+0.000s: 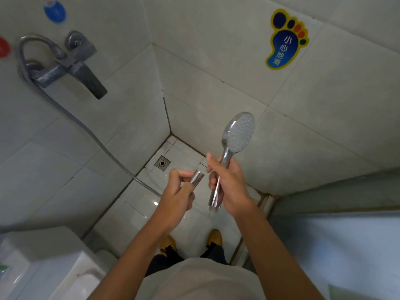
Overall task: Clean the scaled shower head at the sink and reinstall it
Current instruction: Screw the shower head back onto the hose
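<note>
Your right hand is wrapped round the handle of the shower head, spray face up and just above your fingers; your left hand pinches the hose nut, apart from the handle's lower end; the hose trails off from your left fingers to the mixer tap. Line nut and thread up squarely before turning; start gently to avoid cross-threading.

Foot-shaped sticker on wall tile, floor drain in the corner.
</note>
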